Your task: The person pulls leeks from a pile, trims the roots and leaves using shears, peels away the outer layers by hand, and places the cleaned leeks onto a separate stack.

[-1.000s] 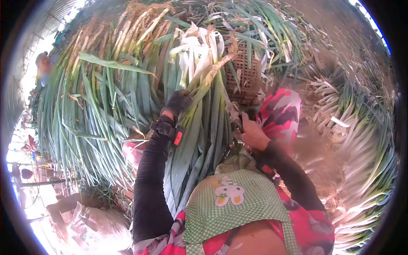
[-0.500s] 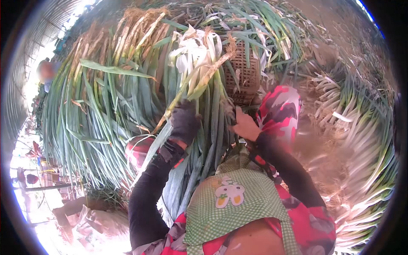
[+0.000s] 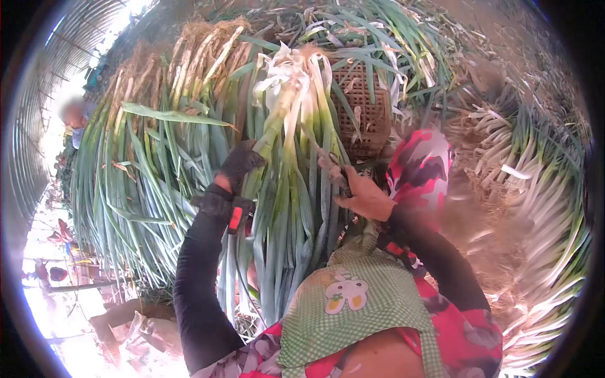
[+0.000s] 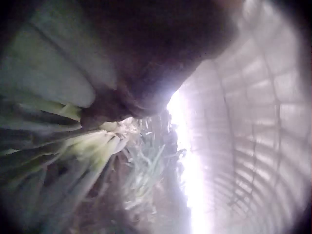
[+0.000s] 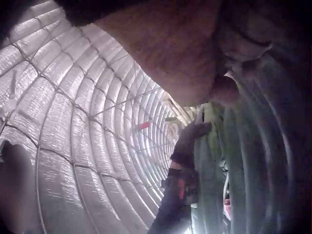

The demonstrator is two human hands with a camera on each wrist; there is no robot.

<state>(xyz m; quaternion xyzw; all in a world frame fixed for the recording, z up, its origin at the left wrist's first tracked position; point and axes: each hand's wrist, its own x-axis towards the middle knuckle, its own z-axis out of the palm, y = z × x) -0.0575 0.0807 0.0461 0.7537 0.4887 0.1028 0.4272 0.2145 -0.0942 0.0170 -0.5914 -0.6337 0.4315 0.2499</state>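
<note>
A thick bundle of leeks [image 3: 293,151], with green leaves and pale peeled ends, lies across the person's lap in the head view. On the bundle's near-left side, the dark-gloved left hand [image 3: 242,162] grips a leek stalk at its edge. Opposite it, the bare-looking right hand [image 3: 365,195] holds the bundle's right side, its thumb toward the leaves. A grey, dirty-looking patch [image 3: 331,167] shows at that hand's fingertips; what it is I cannot tell. In the right wrist view, the thumb lies over the leek leaves [image 5: 239,146]. The left wrist view is dark, with the glove [image 4: 146,63] covering the stalks.
Leeks with brown roots [image 3: 138,151] are heaped at the left. A brown woven basket [image 3: 362,113] stands beyond the right hand. Trimmed leeks [image 3: 535,220] lie in a row at the right. Another person [image 3: 74,116] is at the far left, near a pale sack [image 3: 148,343].
The left hand moved in over the bundle, pulling a loose yellowed leaf down toward the body, then back to its left edge. That leaf is gone from the bundle's front. The right hand stays near its place.
</note>
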